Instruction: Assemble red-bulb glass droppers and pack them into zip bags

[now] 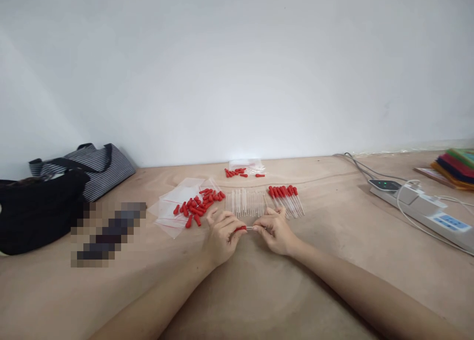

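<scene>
My left hand (224,234) pinches a red rubber bulb (241,228) between thumb and fingers. A thin clear tube (250,228) runs from the bulb to my right hand (274,230), whose fingertips are closed on it. Just beyond my hands lies a row of clear tubes (244,203). To its right are several tubes fitted with red bulbs (285,192), side by side. Loose red bulbs (196,206) are heaped at the left, partly on clear plastic bags (166,209).
Farther back lie more red bulbs (233,172) by a plastic bag. A black bag (40,211) and a striped bag (99,167) stand at the left. A white power strip (425,211) with cables and colored stacked items (455,167) are at the right.
</scene>
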The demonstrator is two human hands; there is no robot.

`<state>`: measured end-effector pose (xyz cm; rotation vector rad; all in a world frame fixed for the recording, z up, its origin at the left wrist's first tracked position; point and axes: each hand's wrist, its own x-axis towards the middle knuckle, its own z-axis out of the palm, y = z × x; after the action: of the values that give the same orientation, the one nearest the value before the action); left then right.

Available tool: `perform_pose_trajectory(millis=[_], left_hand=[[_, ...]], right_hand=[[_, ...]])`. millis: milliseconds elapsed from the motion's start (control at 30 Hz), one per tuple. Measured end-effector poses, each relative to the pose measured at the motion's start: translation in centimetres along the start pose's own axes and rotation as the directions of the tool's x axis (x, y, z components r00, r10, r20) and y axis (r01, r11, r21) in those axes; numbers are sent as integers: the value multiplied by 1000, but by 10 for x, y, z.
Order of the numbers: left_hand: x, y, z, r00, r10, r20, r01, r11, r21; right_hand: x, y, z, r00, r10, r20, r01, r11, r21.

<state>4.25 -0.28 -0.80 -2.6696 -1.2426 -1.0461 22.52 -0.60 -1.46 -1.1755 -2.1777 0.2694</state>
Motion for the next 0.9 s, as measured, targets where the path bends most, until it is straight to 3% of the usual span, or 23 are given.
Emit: perform_pose_trajectory(millis=[267,567,633,700,800,900], left_hand=[[0,-2,-1,999,33,-21,-33,999,-14],[0,-15,2,999,-34,32,32,997,68],[0,-19,2,997,-79,-9,80,990,112],[0,-23,1,984,-158,-77,169,972,161],[1,-29,-1,951,-271,-147,298,930,213],[2,-30,-4,921,-346,-176,383,885,264]], right_hand=[[4,-1,0,985,126,119,-142,980,137],[2,10,-14,991,-110,80,123,976,-178],[3,17,-13,998,-55,25,59,976,-210],[6,26,-11,991,85,-105,-108,963,-248],[14,39,-6,918,276,-284,-358,887,-292],[24,46,0,872,352,-340,-468,805,-364]])
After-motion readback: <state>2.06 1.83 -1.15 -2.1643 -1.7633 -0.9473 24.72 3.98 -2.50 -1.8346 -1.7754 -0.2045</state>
